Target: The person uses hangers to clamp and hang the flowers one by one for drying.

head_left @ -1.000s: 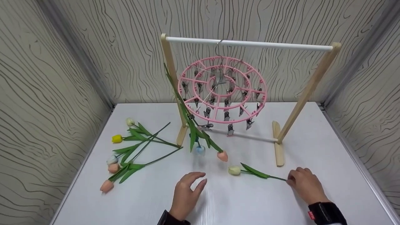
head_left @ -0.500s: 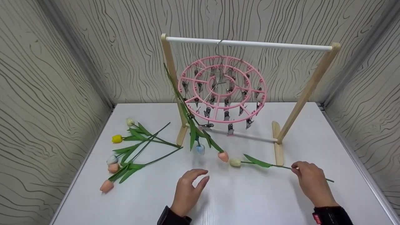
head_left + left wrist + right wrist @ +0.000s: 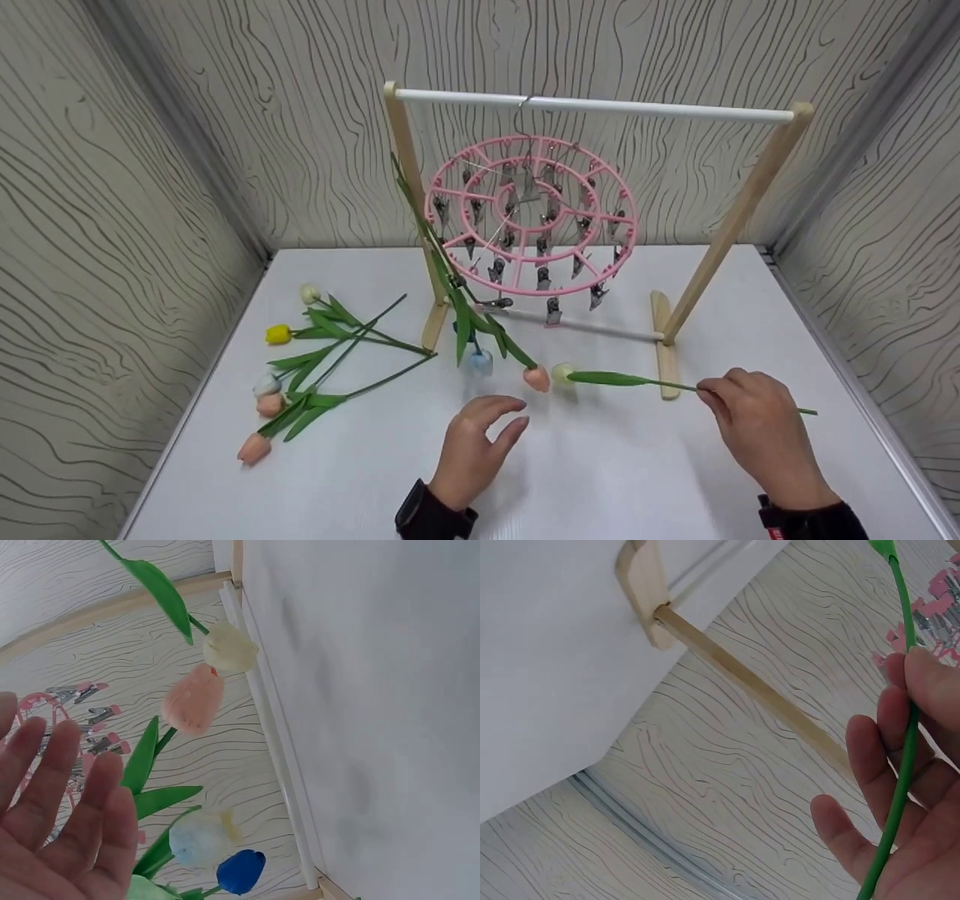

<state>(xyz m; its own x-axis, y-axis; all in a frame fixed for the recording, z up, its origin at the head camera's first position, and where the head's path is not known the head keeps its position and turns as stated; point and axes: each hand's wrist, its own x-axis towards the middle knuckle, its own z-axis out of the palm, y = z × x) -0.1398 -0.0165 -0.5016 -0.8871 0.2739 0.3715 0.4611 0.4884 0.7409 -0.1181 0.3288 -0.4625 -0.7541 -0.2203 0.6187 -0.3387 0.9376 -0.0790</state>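
Note:
My right hand [image 3: 757, 427] pinches the green stem of a cream artificial tulip [image 3: 609, 379] between thumb and fingers. In the right wrist view the stem [image 3: 907, 757] runs across the palm. The cream bloom [image 3: 230, 647] points left, beside a hanging peach tulip [image 3: 535, 378]. My left hand [image 3: 480, 450] is held below the blooms, thumb and fingers apart, with nothing in it. A pink round clip hanger [image 3: 519, 291] with many metal clips hangs from a rack; peach and light blue tulips [image 3: 480, 362] hang at its left side. A dark blue bloom [image 3: 241, 872] shows in the left wrist view.
The wooden rack has a white top bar [image 3: 600, 107] and a right foot [image 3: 666, 360] close behind the held stem. Several loose tulips, among them a yellow tulip [image 3: 277, 334] and a peach one [image 3: 255, 448], lie at the left of the white table [image 3: 585, 487].
My right hand has raised the cream tulip from the table, its grip now further along the stem. My left hand has moved slightly right and up, toward the blooms.

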